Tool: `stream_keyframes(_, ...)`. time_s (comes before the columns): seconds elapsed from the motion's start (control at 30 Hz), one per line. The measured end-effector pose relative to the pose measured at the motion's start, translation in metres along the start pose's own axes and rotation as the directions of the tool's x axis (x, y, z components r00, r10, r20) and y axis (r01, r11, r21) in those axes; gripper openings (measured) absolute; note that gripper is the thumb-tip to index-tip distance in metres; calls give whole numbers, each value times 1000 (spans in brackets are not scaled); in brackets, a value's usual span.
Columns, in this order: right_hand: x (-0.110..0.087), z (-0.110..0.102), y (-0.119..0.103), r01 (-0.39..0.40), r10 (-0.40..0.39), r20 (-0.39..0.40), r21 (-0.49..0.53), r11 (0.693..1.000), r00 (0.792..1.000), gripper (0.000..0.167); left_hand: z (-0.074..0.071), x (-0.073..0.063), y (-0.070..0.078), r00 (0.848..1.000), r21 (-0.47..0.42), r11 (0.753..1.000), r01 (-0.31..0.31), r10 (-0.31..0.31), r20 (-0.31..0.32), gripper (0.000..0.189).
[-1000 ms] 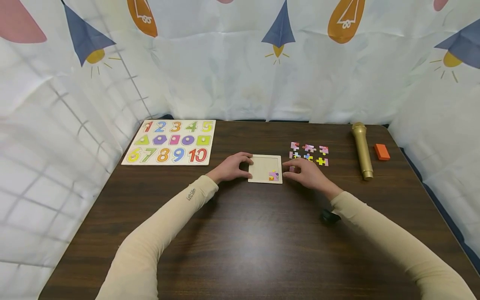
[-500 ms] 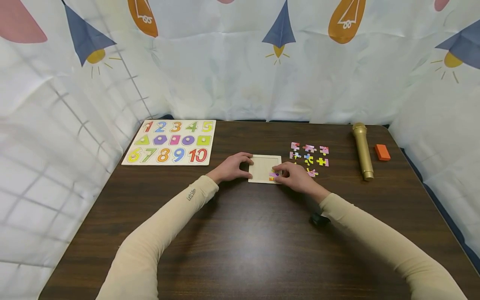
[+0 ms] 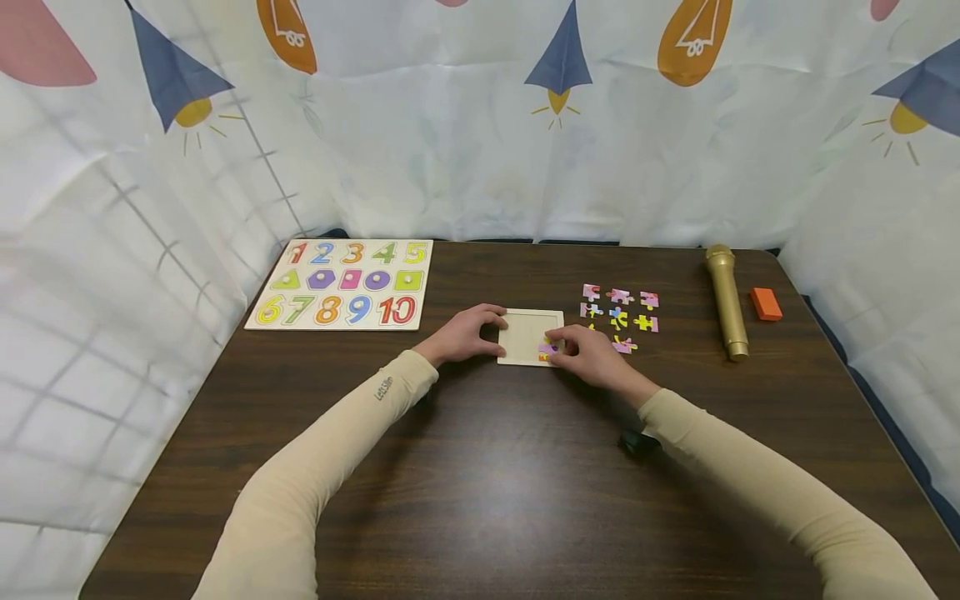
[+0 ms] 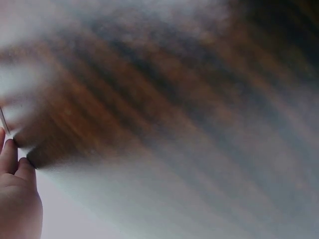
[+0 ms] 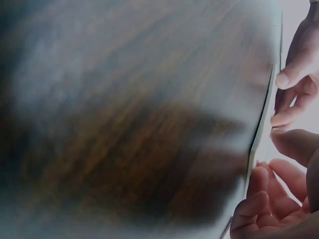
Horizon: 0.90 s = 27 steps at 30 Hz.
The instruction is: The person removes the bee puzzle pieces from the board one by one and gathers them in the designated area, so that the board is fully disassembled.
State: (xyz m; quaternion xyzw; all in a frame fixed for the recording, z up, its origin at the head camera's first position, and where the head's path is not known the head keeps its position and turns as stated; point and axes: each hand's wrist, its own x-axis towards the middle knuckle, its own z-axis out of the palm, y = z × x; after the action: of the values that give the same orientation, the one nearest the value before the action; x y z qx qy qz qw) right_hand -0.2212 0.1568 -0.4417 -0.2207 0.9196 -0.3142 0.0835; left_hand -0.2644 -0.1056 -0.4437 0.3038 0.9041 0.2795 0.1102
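Observation:
In the head view, a pale square puzzle tray [image 3: 525,333] lies on the table in front of the person. The left hand [image 3: 468,333] grips its left side, thumb near the lower corner and fingers near the upper one. A pink, purple and orange jigsaw piece [image 3: 545,350] sits in the tray's lower right corner. Thumb and index finger of the right hand [image 3: 592,357] pinch at this piece from the right and partly cover it. In the right wrist view, both hands meet the thin tray edge [image 5: 264,117]. The left wrist view shows only left-hand fingertips [image 4: 22,172] at its edge.
Several loose jigsaw pieces [image 3: 619,297] lie right of the tray, some partly behind the right hand. A number and shape board [image 3: 341,321] lies at the back left. A gold microphone [image 3: 726,304] and an orange block [image 3: 766,304] lie at the right.
The right hand has moved left from beside the tray onto its lower right corner, covering part of the piece there, then stayed. The left hand and tray have kept their place.

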Motion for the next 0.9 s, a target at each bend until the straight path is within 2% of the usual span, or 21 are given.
stream_keyframes(0.33, -3, 3, 1, 48, -48, -42, 10, 999, 998, 32, -1, 2, -1, 1000, 4, 1000, -9, 9, -5, 48)
stream_keyframes(0.67, -1, 4, -1, 41, -39, -36, 57, 998, 999, 37, 0, 2, -2, 1000, 5, 1000, -1, 1, 4, 49)
stream_keyframes(0.9, 2, 4, -1, 51, -50, -17, 28, 998, 999, 36, 0, 1, 0, 1000, 9, 1000, 10, -10, 15, 49)
